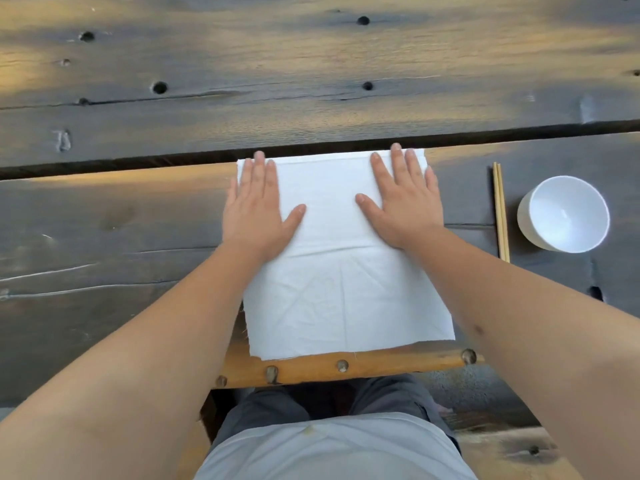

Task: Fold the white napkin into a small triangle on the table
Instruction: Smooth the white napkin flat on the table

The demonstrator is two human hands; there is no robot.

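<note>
The white napkin [341, 289] lies spread flat as a rough square on the dark wooden table [104, 220], reaching from the gap between planks down to the table's near edge. A horizontal crease crosses its middle, and fainter diagonal creases mark the near half. My left hand [258, 206] lies palm down on the napkin's far left part, fingers together, partly over its left edge. My right hand [403, 199] presses flat on the far right part, fingers slightly spread toward the far right corner. Neither hand grips the cloth.
A pair of wooden chopsticks [501, 211] lies lengthwise to the right of the napkin. Beyond them sits an empty white bowl [564, 214]. A wide gap [138, 166] runs between the table planks. A lighter wooden bar [346, 367] with bolts runs below the near edge.
</note>
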